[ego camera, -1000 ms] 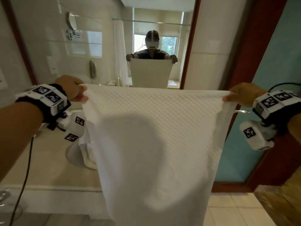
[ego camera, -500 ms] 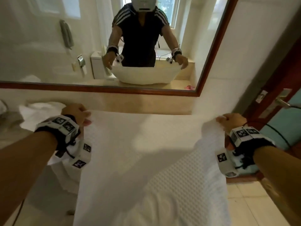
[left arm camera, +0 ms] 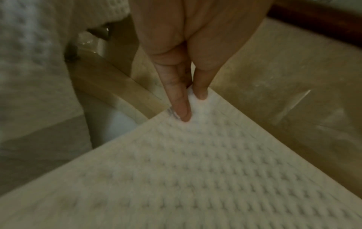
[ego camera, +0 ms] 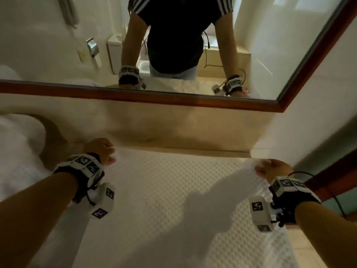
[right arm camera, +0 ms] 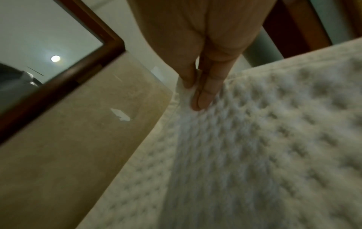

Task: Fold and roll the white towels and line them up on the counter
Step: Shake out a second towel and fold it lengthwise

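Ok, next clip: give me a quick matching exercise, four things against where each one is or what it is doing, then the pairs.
Things:
1. left hand
2. right hand
3. waffle towel
4. mirror frame

States or places:
A. dark wood, running above the beige backsplash
B. spread out flat between the two hands
C. pinches the towel's far right corner
D. pinches the towel's far left corner

Pairs: 1-D, 2-C, 3-B, 4-A

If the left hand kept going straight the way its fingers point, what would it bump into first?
Probably the beige wall under the mirror. The left hand pinches the towel corner and points toward it, with nothing visible between. Depth is hard to judge.
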